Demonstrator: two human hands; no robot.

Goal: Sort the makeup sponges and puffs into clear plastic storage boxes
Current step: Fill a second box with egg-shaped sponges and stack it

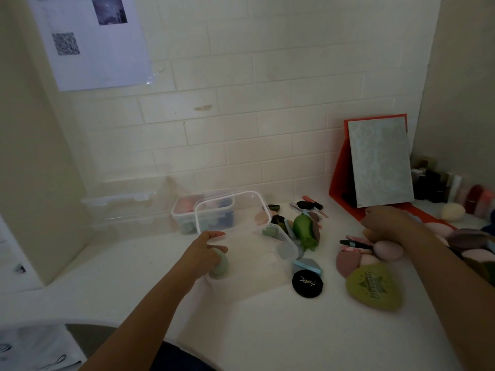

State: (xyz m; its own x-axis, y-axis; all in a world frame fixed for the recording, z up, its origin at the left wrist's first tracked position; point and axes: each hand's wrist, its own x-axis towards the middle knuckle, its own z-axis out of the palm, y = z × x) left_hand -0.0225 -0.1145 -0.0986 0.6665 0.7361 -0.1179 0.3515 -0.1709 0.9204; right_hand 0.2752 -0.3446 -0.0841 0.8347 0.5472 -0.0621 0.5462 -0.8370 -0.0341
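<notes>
We see the left hand (207, 247) curled round a pale green sponge (219, 264), holding it at the near left corner of an open clear box (288, 246) that sits about the middle of the worktop (267, 330). Just behind it, towards the back edge, a second clear box (184, 218) already holds pink, blue and green pieces. Further left along the back edge, more clear boxes (120, 204) are stacked with lids on. The right hand (385, 223) is closed in a fist towards the right edge, gripping a pink sponge (388, 250) that bulges out beneath it; a beige piece shows between the fingers, though we cannot tell what it is. Near that hand lie a mauve wedge puff (345, 263) and a green puff (372, 286) with lettering, nearer the front edge. Between the open box and these lie a black round compact (307, 283), a light blue puff (306, 265) touching it, and a green bottle-shaped thing (304, 228). A mirror (380, 162) on an orange stand leans near the back right corner
</notes>
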